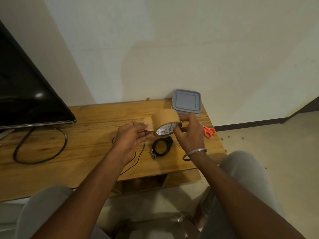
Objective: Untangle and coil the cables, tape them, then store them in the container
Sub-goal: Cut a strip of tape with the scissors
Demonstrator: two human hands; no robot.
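Note:
A roll of brown packing tape (164, 119) is held above the wooden table (86, 152). My right hand (189, 133) grips the roll from its right side. My left hand (131, 137) pinches the loose end of the tape (148, 126), pulled a short way off the roll. Below the roll a coiled black cable (161, 148) lies on the table. A thin black wire (139, 154) runs loose beneath my left wrist. The container with a grey lid (187, 101) stands closed at the table's back right corner.
Orange-handled scissors (209, 131) lie near the table's right edge. A black television (25, 94) stands at the left, with its thick black cable (39, 147) looping over the table. My knees (241, 169) are at the table's front edge.

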